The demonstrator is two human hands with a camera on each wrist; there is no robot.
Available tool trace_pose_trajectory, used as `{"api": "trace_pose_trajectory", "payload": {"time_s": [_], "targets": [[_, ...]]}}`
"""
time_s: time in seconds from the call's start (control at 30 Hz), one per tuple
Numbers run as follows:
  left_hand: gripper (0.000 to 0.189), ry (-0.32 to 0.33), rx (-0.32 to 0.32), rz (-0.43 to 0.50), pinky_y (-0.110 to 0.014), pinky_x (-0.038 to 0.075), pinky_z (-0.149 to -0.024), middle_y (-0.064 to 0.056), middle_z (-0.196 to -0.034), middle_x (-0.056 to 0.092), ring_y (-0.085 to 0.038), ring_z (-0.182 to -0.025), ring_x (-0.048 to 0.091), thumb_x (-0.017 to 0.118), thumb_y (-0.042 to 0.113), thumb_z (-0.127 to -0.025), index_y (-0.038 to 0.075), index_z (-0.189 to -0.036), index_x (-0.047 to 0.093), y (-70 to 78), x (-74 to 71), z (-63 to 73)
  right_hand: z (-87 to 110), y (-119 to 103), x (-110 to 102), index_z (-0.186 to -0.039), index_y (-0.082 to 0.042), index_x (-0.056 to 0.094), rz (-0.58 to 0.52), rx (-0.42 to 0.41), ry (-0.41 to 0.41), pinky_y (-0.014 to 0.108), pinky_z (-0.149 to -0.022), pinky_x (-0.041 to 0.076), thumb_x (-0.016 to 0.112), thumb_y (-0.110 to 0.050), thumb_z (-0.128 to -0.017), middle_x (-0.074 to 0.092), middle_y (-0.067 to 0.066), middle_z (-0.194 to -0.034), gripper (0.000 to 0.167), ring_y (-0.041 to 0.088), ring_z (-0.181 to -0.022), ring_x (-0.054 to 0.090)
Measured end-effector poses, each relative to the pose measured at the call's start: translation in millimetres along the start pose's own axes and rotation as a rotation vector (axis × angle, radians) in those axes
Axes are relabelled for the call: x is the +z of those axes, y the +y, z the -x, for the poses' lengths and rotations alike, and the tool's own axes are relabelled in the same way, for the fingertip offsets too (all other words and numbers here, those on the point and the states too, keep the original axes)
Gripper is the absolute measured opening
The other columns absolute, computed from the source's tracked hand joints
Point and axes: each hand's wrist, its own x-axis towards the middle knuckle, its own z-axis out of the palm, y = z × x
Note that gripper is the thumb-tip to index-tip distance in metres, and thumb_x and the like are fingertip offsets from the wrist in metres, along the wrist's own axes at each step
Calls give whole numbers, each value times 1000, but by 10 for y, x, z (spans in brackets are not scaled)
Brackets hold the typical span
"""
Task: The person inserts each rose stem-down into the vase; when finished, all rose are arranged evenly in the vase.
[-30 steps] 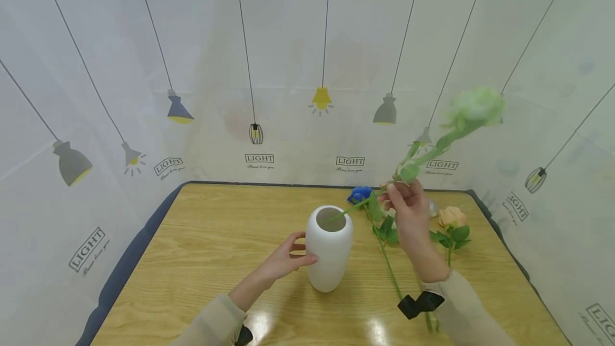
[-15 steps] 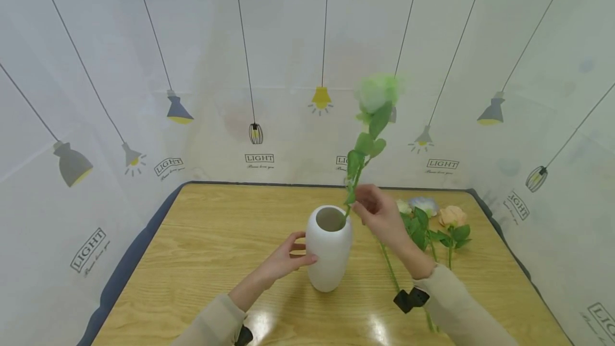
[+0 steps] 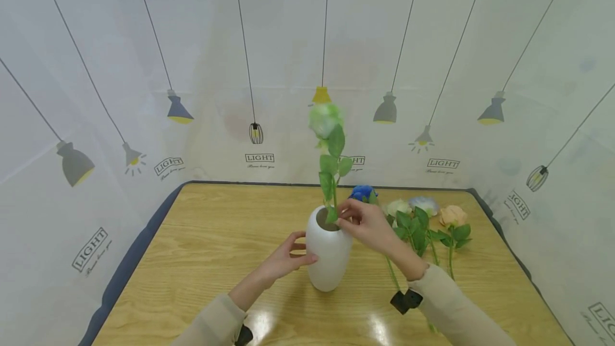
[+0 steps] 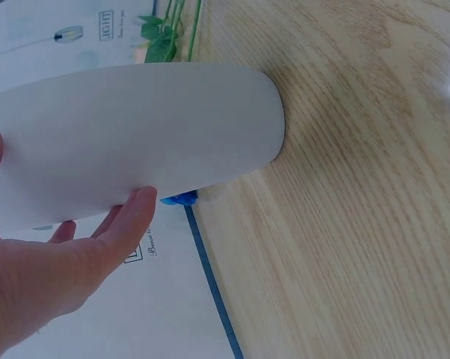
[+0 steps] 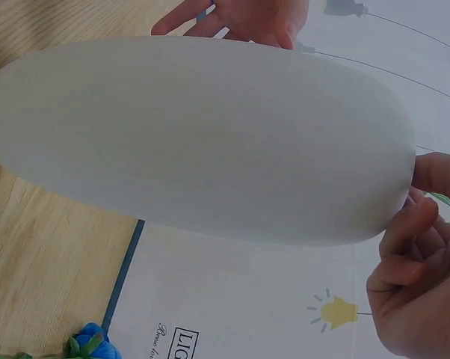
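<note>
A white vase (image 3: pixel 329 260) stands upright on the wooden table. My left hand (image 3: pixel 281 263) grips its left side; in the left wrist view the thumb and fingers of that hand (image 4: pixel 68 277) lie against the vase wall (image 4: pixel 135 142). At the mouth, my right hand (image 3: pixel 370 228) pinches the stem of a pale green-white rose (image 3: pixel 325 120). The rose stands nearly vertical above the vase, its lower stem hidden inside. From the right wrist view, the vase body (image 5: pixel 202 142) fills the middle and my right hand (image 5: pixel 419 284) is at its rim.
Right of the vase lie a blue rose (image 3: pixel 363 192), a white rose (image 3: pixel 397 207), a pale lilac-blue flower (image 3: pixel 424 205) and a peach rose (image 3: pixel 453 215). A printed cloth backdrop (image 3: pixel 288 41) rises behind the wooden table (image 3: pixel 221 228).
My right hand has moved left and down to the vase mouth. The rose has swung from a rightward slant to nearly upright and sunk deeper into the vase. My left hand stays put.
</note>
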Motion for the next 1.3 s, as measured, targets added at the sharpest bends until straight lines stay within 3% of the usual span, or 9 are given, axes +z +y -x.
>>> {"api": "trace_pose_trajectory", "payload": {"time_s": [0.17, 0.33, 0.63, 0.87, 1.1, 1.3], "targets": [[68, -3, -5, 5, -51, 38, -81, -22, -124, 39, -37, -108, 45, 65, 30, -81, 6, -133, 29, 10, 2, 4, -1, -38, -1, -90, -9, 61, -11, 36, -49, 26, -52, 41, 60, -8, -82, 62, -2, -78, 9, 10, -62, 51], [68, -9, -13, 4, -52, 38, -81, -23, -125, 38, -38, -108, 44, 64, 27, -82, 5, -134, 27, -6, -1, -7, -10, -52, 4, -89, -11, 63, 19, 44, -66, 26, -51, 41, 60, -11, -84, 60, -5, -77, 6, 10, -60, 49], [69, -7, -25, 6, -52, 37, -81, -22, -125, 37, -37, -109, 44, 64, 29, -82, 5, -134, 26, 20, 5, 6, 9, -45, 0, -91, -12, 65, 21, 46, -48, 27, -49, 40, 60, -17, -85, 58, -7, -76, 10, 11, -56, 46], [71, 4, -30, -14, -48, 39, -81, -19, -125, 39, -34, -109, 43, 66, 36, -79, 7, -133, 29, 32, 11, 23, 23, -25, -24, -92, -9, 65, -53, 61, 44, 27, -42, 39, 60, -20, -85, 61, -1, -74, 14, 13, -51, 46], [71, 5, -27, -12, -47, 39, -81, -19, -124, 39, -34, -109, 43, 66, 35, -79, 7, -133, 29, 10, 6, 9, -92, -57, -28, -91, -12, 66, -7, 64, 175, 28, -50, 40, 61, -27, -84, 58, -5, -79, 17, 13, -59, 47], [72, 3, -35, -7, -47, 39, -81, -19, -125, 39, -34, -110, 42, 66, 36, -79, 8, -133, 29, -5, 5, 1, -267, -96, 21, -102, -10, 66, 5, 147, 91, 31, -55, 35, 62, -36, -81, 52, 2, -89, 33, 17, -66, 40]]}}
